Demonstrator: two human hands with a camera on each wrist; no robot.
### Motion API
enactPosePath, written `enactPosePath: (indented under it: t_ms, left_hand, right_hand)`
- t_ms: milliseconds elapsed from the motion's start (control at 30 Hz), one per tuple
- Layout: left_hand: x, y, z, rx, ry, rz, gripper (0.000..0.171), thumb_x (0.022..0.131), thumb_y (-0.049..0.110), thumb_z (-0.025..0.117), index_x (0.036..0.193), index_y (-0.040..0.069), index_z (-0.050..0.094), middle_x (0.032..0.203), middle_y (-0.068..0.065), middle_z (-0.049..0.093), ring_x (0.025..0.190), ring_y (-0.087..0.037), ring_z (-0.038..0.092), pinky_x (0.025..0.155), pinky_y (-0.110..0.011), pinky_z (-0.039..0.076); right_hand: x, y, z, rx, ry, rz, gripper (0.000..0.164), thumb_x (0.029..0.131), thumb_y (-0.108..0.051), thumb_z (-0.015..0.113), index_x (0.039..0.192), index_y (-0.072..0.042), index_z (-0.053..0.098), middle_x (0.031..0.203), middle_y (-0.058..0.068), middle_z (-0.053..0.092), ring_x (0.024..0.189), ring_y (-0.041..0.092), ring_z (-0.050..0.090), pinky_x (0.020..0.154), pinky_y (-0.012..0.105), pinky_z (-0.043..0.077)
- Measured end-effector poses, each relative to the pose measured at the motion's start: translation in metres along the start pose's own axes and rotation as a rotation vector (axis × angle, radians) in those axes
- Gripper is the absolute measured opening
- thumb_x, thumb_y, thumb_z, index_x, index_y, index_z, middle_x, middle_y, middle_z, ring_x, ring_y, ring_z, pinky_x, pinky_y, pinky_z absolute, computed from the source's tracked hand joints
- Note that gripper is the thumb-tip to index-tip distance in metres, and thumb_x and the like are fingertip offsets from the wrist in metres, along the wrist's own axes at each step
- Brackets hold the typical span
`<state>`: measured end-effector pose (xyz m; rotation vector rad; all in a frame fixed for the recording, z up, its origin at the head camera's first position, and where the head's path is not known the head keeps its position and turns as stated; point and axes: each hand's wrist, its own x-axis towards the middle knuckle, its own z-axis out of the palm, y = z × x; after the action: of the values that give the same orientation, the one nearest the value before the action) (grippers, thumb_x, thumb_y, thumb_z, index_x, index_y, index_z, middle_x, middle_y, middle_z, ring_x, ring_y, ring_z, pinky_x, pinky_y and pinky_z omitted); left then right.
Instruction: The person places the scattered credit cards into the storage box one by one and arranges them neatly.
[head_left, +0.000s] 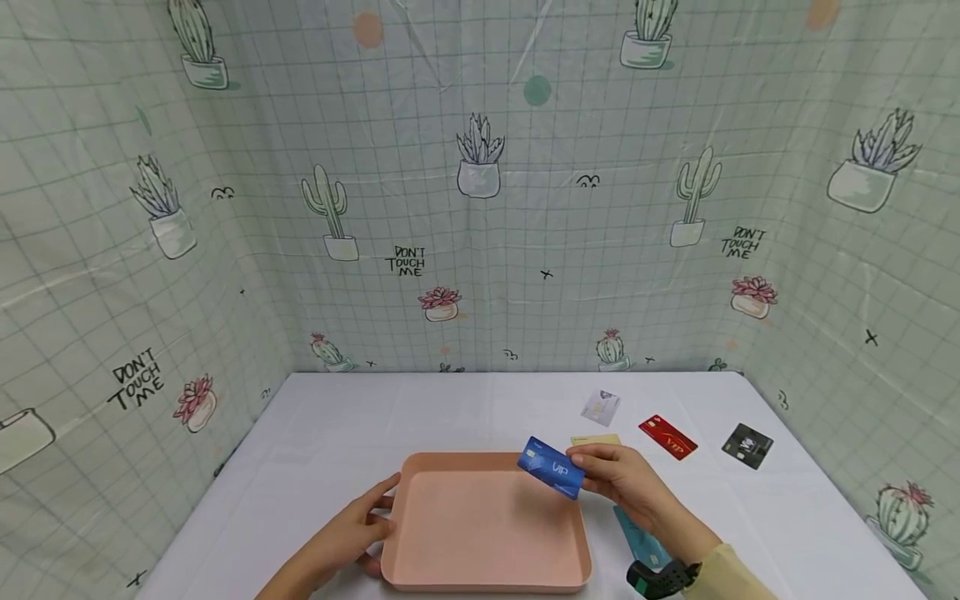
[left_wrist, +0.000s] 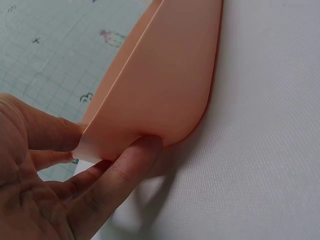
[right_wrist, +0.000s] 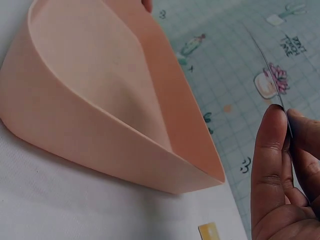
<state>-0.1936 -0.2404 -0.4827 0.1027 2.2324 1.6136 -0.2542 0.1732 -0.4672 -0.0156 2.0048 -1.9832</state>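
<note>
My right hand [head_left: 618, 475] pinches a blue VIP card [head_left: 552, 468] by its right end, between thumb and fingers. The card is tilted over the right back part of the pink tray [head_left: 480, 587]; in the right wrist view this thin card [right_wrist: 270, 75] shows edge-on. At the tray's left side, my left hand [head_left: 352, 529] rests with spread, mostly straight fingers against the outer wall. In the left wrist view a fingertip [left_wrist: 150, 145] presses low on the tray wall [left_wrist: 165, 65]. The tray's floor holds no card in the head view.
Right of the tray lie a yellow card [head_left: 596, 439], partly hidden by my right hand, and a teal card [head_left: 641, 537] under my forearm. Farther off are a silver card [head_left: 601, 407], a red VIP card [head_left: 668, 437] and a black card [head_left: 747, 446]. Patterned cloth walls [head_left: 480, 225] surround the white table [head_left: 337, 425].
</note>
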Motion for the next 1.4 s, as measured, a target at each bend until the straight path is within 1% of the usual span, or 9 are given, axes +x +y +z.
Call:
enactPosePath:
  t_ms: [167, 400, 533, 700, 833, 967, 1133, 1300, 1400]
  left_hand:
    - [-0.001, 0.0, 0.0, 0.0, 0.001, 0.006, 0.074, 0.097, 0.002, 0.058, 0.162, -0.001, 0.022, 0.147, -0.036, 0.041, 0.106, -0.025, 0.063, 0.06, -0.043, 0.061]
    - [-0.001, 0.002, 0.001, 0.009, 0.013, -0.005, 0.074, 0.097, 0.002, 0.058, 0.162, -0.001, 0.023, 0.147, -0.036, 0.041, 0.106, -0.025, 0.063, 0.06, -0.042, 0.061]
    - [-0.001, 0.002, 0.001, 0.014, 0.028, -0.019, 0.074, 0.097, 0.001, 0.059, 0.162, 0.0, 0.024, 0.146, -0.034, 0.043, 0.104, -0.025, 0.063, 0.06, -0.042, 0.061]
    - [-0.001, 0.001, 0.0, 0.016, 0.024, -0.014, 0.074, 0.097, 0.002, 0.059, 0.162, 0.0, 0.023, 0.146, -0.034, 0.043, 0.104, -0.024, 0.063, 0.06, -0.042, 0.061]
    - [-0.001, 0.0, 0.0, 0.014, 0.018, -0.004, 0.075, 0.096, 0.002, 0.059, 0.162, 0.0, 0.024, 0.147, -0.034, 0.042, 0.105, -0.025, 0.063, 0.06, -0.042, 0.061]
    - [0.001, 0.0, 0.001, 0.016, 0.017, 0.002, 0.075, 0.096, 0.002, 0.059, 0.162, 0.0, 0.024, 0.146, -0.035, 0.042, 0.104, -0.025, 0.063, 0.059, -0.042, 0.061]
    - [0.002, -0.001, 0.002, 0.011, 0.015, 0.004, 0.075, 0.096, 0.001, 0.058, 0.162, 0.0, 0.024, 0.146, -0.034, 0.043, 0.104, -0.025, 0.063, 0.059, -0.042, 0.061]
    - [0.002, -0.001, 0.002, 0.004, 0.023, 0.003, 0.075, 0.096, 0.001, 0.059, 0.162, 0.0, 0.024, 0.145, -0.033, 0.044, 0.104, -0.025, 0.063, 0.059, -0.043, 0.061]
    - [0.002, -0.002, 0.002, 0.006, 0.019, 0.003, 0.075, 0.096, 0.001, 0.059, 0.162, 0.001, 0.024, 0.145, -0.033, 0.044, 0.104, -0.025, 0.063, 0.059, -0.043, 0.061]
  right_hand:
    - [-0.002, -0.002, 0.004, -0.006, 0.004, 0.004, 0.043, 0.1, -0.021, 0.069, 0.133, 0.007, 0.064, 0.111, 0.004, 0.075, 0.09, 0.015, 0.069, 0.082, 0.026, 0.061]
    - [-0.001, -0.004, 0.009, -0.013, 0.017, 0.004, 0.043, 0.1, -0.022, 0.069, 0.132, 0.006, 0.065, 0.11, 0.006, 0.075, 0.089, 0.016, 0.07, 0.082, 0.027, 0.061]
    - [-0.001, -0.005, 0.012, -0.012, 0.014, 0.003, 0.044, 0.099, -0.023, 0.07, 0.132, 0.007, 0.065, 0.11, 0.006, 0.075, 0.09, 0.016, 0.07, 0.083, 0.028, 0.061]
    - [0.001, -0.005, 0.017, -0.001, 0.001, 0.005, 0.043, 0.1, -0.022, 0.07, 0.131, 0.007, 0.065, 0.108, 0.006, 0.075, 0.089, 0.015, 0.071, 0.083, 0.027, 0.061]
    - [0.002, -0.006, 0.02, 0.0, -0.02, -0.009, 0.041, 0.1, -0.023, 0.07, 0.129, 0.006, 0.067, 0.107, 0.005, 0.075, 0.088, 0.014, 0.069, 0.082, 0.026, 0.061]
    - [0.0, -0.007, 0.024, -0.009, -0.064, -0.028, 0.042, 0.1, -0.025, 0.07, 0.129, 0.006, 0.068, 0.108, 0.005, 0.076, 0.087, 0.013, 0.069, 0.082, 0.025, 0.061]
    - [-0.001, -0.007, 0.029, -0.019, -0.097, -0.041, 0.044, 0.099, -0.027, 0.071, 0.128, 0.006, 0.068, 0.105, 0.004, 0.076, 0.088, 0.013, 0.071, 0.082, 0.027, 0.061]
    - [0.0, -0.003, 0.035, 0.006, -0.121, -0.025, 0.04, 0.099, -0.023, 0.071, 0.125, 0.006, 0.069, 0.098, 0.002, 0.075, 0.086, 0.011, 0.071, 0.081, 0.026, 0.061]
    - [0.001, 0.001, 0.04, 0.029, -0.139, -0.009, 0.036, 0.099, -0.021, 0.071, 0.123, 0.005, 0.071, 0.098, 0.002, 0.074, 0.085, 0.01, 0.069, 0.079, 0.024, 0.061]
